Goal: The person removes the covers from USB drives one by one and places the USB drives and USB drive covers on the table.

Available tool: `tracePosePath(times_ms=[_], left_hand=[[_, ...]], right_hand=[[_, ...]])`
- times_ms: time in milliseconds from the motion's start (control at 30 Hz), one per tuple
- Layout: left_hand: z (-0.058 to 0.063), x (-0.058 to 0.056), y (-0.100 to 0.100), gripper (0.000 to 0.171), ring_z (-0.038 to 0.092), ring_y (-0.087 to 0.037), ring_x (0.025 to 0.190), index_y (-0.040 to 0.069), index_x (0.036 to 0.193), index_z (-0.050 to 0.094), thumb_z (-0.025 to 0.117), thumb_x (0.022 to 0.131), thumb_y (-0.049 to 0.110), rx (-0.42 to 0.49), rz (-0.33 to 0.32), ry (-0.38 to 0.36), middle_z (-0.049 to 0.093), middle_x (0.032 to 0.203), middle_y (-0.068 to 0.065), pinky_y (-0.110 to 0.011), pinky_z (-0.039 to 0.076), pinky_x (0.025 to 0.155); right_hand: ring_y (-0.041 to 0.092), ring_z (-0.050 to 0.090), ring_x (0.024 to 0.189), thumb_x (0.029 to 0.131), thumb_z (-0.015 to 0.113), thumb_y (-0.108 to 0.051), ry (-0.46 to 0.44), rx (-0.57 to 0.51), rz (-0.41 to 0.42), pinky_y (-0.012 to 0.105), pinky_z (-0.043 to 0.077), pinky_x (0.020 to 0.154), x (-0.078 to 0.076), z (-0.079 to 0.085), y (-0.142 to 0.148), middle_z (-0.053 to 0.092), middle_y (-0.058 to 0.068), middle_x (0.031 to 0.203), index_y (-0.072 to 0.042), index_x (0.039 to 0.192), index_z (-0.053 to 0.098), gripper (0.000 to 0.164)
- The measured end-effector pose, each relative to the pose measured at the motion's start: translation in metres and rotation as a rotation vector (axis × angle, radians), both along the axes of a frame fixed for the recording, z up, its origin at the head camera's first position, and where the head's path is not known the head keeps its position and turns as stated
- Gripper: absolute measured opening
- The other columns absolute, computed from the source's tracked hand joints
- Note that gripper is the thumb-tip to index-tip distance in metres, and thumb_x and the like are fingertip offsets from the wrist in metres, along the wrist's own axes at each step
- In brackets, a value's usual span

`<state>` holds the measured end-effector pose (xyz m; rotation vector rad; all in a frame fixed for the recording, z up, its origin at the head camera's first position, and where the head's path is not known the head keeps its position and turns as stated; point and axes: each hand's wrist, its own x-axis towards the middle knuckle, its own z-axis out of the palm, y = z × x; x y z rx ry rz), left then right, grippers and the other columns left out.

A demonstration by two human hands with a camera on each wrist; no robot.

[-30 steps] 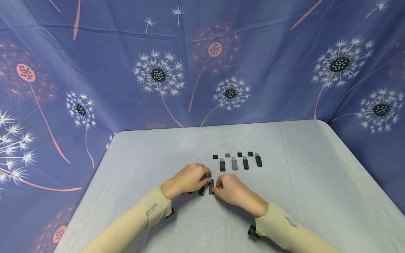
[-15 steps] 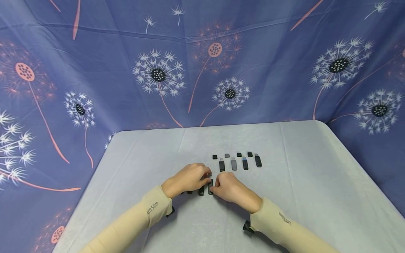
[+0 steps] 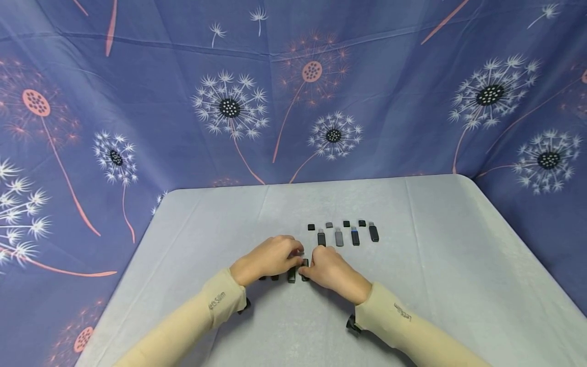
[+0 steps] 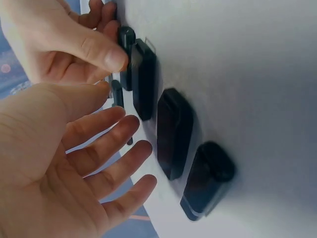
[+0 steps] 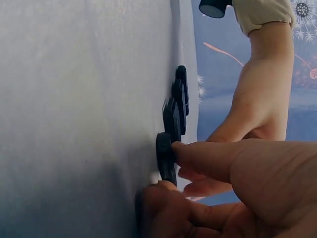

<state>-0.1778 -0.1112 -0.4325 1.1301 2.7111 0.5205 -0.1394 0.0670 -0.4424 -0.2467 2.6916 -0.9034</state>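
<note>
the right hand (image 3: 332,270) pinches a black stick (image 5: 164,151) between thumb and fingers, just beside the left hand (image 3: 270,259), whose fingers are loosely spread; three more sticks (image 4: 174,134) lie near its fingertips.

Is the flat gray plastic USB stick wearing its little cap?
No, the gray USB stick shows its silver plug, and a small gray cap lies apart.

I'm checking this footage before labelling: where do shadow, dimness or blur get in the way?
Head view: fairly even light, soft shadows beneath the sleeves, grey stick small but distinct. Left wrist view: black sticks show little surface detail, table shaded toward the right. Right wrist view: dim, table darkest at lower left, lower fingers of the right hand soft.
</note>
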Motion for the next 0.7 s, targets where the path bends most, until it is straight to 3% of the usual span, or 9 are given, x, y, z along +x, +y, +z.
tracePosePath(times_ms=[500,700], left_hand=[[0.013,0.003,-0.018,0.026,0.07,-0.025,0.102,0.002,0.118,0.073,0.069,0.1,0.019,0.068,0.03,0.012,0.074,0.111,-0.01,-0.041,0.058,0.092],[0.021,0.009,-0.024,0.03,0.069,-0.027,0.112,0.003,0.124,0.071,0.069,0.1,0.021,0.098,0.091,0.005,0.072,0.119,-0.01,-0.044,0.056,0.096]], right_hand=[[0.003,0.024,0.038,0.08,0.076,-0.021,0.011,0.004,-0.022,0.023,0.019,0.039,-0.002,-0.007,0.002,0.03,-0.013,0.04,-0.021,0.043,0.04,0.052],[0.004,0.034,0.04,0.077,0.074,-0.018,0.031,-0.064,-0.005,0.022,0.026,0.04,0.0,-0.011,0.007,0.039,-0.012,0.042,-0.019,0.046,0.048,0.04]])
